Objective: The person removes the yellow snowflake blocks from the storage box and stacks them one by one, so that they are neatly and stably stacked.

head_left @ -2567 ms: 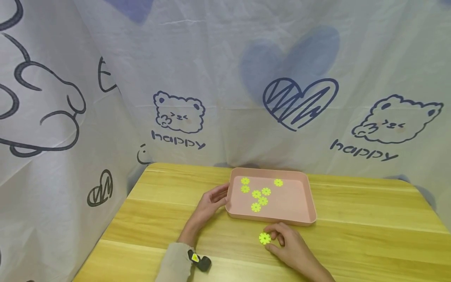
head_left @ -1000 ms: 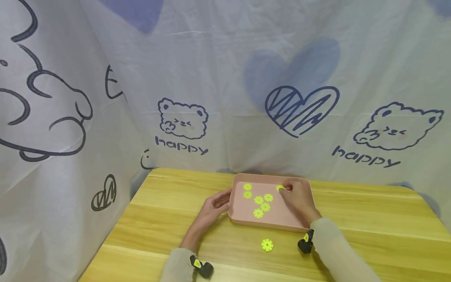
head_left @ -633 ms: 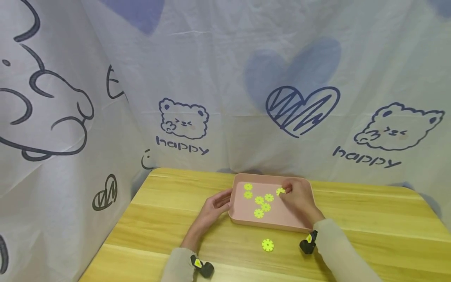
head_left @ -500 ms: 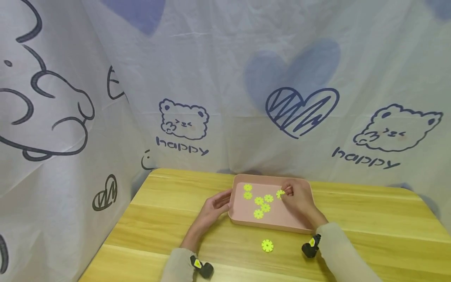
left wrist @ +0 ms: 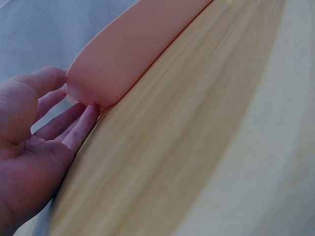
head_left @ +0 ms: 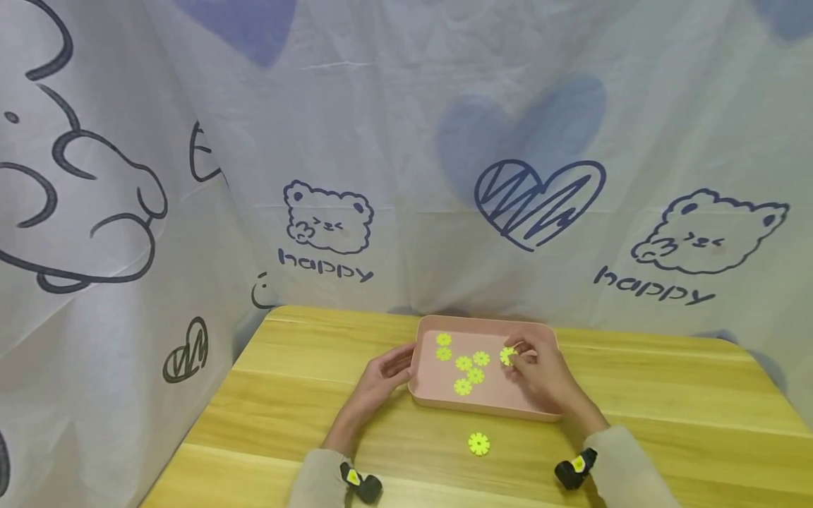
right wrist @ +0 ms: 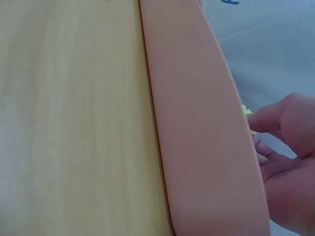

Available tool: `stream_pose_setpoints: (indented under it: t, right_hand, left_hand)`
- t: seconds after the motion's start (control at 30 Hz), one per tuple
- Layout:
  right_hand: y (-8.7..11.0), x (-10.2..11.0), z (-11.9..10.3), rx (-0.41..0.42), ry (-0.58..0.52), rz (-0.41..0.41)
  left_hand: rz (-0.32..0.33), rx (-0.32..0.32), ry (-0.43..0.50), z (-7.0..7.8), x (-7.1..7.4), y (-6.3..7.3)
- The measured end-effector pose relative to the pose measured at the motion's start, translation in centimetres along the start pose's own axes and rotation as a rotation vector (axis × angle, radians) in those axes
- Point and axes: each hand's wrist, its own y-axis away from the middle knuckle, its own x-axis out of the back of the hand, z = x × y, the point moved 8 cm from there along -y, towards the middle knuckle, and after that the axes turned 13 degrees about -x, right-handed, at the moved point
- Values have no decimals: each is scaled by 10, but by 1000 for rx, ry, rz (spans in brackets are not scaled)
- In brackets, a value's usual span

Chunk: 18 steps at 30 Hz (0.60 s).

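A pink tray (head_left: 457,406) holds several yellow-green notched plastic discs (head_left: 464,386), shaped like snowflake building pieces. My left hand (head_left: 375,384) holds the tray's left end. In the left wrist view, thumb and fingertips touch its corner, one at the rim and others low on the wall. Inside the right part of the tray, my right hand (head_left: 540,367) pinches one notched disc (head_left: 506,355) between thumb and fingers. The right wrist view shows only a bit of that disc (right wrist: 247,113) past the tray wall. Another loose disc (head_left: 479,444) lies on the table before the tray.
The wooden table (head_left: 286,395) reaches back to a white cloth (head_left: 394,141) printed with hearts and bears. The tray stands close to this cloth. Black wrist cameras (head_left: 360,484) sit on both sleeves.
My right hand has left one disc on the table in front of the tray, reached into the tray, and drawn another disc slightly toward me. The left hand stays at the tray.
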Motion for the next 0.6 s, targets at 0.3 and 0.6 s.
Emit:
stream_pose_setpoints:
  t: [0.3, 0.6]
  right_hand:
    - [8, 1, 4, -33, 43, 53]
    - [28, 4, 0, -52, -27, 49]
  left_hand:
    - [5, 4, -4, 0, 1, 0]
    - [9, 16, -4, -1, 1, 0]
